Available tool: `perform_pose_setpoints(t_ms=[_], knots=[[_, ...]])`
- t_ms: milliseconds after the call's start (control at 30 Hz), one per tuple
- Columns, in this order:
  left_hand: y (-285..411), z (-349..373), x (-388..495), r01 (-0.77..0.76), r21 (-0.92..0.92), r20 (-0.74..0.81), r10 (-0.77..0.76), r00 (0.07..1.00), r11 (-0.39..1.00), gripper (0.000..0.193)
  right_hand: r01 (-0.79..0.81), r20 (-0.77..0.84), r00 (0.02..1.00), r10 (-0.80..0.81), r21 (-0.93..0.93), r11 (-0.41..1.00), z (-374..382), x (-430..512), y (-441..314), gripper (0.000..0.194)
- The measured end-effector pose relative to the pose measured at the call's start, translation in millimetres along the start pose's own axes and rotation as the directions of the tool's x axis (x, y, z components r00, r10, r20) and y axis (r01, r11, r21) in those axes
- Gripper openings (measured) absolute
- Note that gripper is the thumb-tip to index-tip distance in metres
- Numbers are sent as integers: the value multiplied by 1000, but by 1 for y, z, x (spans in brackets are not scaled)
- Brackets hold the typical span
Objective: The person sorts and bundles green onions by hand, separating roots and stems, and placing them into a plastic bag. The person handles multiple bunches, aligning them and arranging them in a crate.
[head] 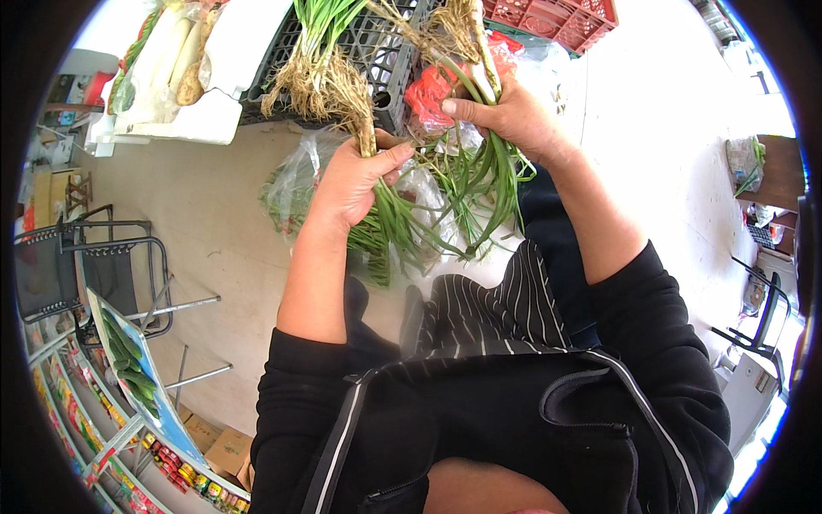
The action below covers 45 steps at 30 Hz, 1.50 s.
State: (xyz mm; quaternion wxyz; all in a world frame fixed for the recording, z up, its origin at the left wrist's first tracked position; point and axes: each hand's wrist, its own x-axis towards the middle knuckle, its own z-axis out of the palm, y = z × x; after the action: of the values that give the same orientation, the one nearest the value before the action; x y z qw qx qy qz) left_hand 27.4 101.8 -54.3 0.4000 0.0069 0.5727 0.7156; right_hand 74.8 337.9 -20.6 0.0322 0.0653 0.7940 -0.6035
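Note:
My left hand (356,173) is closed around a bunch of green onions (365,132), its tan roots pointing up and its green leaves hanging down. To the right, my right hand (514,119) grips more green onions (498,164), white stalks and dry roots upward, leaves drooping below. Above my left hand, another bunch of leafy greens with roots (308,70) lies on a black plastic crate (385,51). Beneath my hands are loose green leaves (379,247) and a clear plastic bag (308,154). A red plastic bag (427,96) lies between the crate and my right hand.
A white foam box (221,115) with bagged vegetables stands at upper left, a red plastic crate (552,19) at the top. Folding chairs (115,263) and a board with cucumbers (138,372) are at left, near shelves of packaged goods and cardboard boxes (228,450). Another chair (764,321) stands at right.

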Motion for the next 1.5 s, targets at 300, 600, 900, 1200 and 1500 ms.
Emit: perform_pose_setpoints(t_ms=[300, 600, 900, 1200, 1500], knots=[[-8, 34, -5, -64, 115, 149, 46, 988, 991, 36, 4, -10, 1000, -2, 165, 986, 18, 2, 0, 37], [-13, 34, -4, -90, 165, 73, 79, 994, 982, 27, -21, -28, 999, 24, 121, 992, 19, 1, -5, 34], [-1, 20, -3, -26, -10, 49, 26, 998, 1000, 43, -14, -25, 1000, 7, -298, 955, -1, 7, 3, 31], [0, 22, -5, -3, -232, 227, 57, 972, 973, 63, -64, 216, 976, 30, 151, 987, 24, -2, -3, 37], [5, 22, -12, 14, -278, 282, 67, 957, 961, 70, -201, 346, 934, 87, 309, 930, 38, -5, -8, 29]])
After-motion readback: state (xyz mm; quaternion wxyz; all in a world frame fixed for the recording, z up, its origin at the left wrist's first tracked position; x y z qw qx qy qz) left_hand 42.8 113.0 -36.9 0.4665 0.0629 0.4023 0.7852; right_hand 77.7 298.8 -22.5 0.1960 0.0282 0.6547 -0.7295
